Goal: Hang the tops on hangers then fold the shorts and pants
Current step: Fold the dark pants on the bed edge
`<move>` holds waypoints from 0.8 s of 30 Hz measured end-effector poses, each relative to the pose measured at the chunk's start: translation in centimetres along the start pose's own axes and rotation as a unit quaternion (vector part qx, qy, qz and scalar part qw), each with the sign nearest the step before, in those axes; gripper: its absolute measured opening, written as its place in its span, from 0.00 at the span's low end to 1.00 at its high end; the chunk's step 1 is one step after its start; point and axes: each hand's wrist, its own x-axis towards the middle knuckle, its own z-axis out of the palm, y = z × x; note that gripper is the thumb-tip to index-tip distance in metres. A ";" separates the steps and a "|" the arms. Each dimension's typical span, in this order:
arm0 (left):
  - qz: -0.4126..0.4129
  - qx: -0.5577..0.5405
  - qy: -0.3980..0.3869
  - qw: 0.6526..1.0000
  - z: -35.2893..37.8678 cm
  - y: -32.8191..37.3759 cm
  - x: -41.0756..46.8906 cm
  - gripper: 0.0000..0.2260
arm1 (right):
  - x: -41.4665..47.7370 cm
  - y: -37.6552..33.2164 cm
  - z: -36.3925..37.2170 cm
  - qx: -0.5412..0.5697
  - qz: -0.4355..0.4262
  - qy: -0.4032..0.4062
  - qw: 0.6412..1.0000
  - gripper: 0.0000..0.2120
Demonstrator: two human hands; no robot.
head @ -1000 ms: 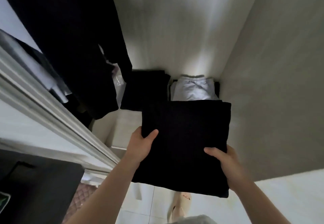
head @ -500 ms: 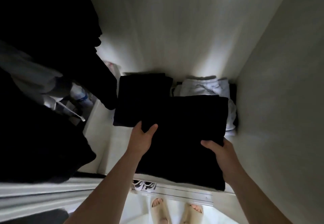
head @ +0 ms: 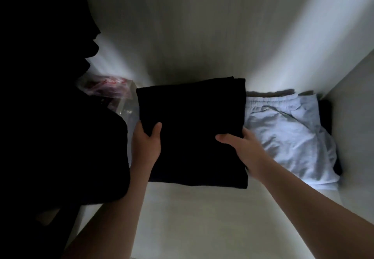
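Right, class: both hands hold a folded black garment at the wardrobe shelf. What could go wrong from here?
1. The left hand and right hand grip the folded black garment only at its side edges, so its far end could sag and the fold open on release.
2. Its right edge sits close to the grey folded garment, which a push might ruck.
3. The hanging dark clothes crowd the left side and could catch the arm.

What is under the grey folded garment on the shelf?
Beneath the grey garment a dark garment shows along the right edge. The rest of it is covered, so what it is cannot be told.
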 end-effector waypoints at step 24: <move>0.177 0.351 -0.028 0.919 4.8 -3.4 -4.6 0.27 | 2.7 4.2 4.4 -0.336 -0.153 -0.030 0.929 0.39</move>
